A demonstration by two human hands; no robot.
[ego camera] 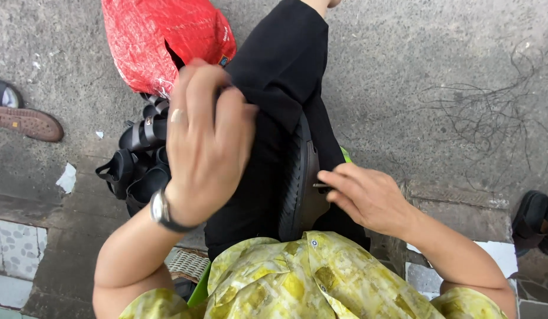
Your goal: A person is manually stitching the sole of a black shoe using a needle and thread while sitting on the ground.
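A dark shoe on our lap, worked at centre frame.

The shoe (300, 183) is black-brown with a ribbed sole, standing on edge against our black trousers (280, 71). Our right hand (368, 198), just right of it, pinches a thin needle-like tool (321, 186) against its edge. Our left hand (206, 139), raised upper left of it, is clenched; we cannot tell on what.

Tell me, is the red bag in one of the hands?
No, the red bag lies on the ground beyond the raised left hand, while the right hand touches a dark shoe.
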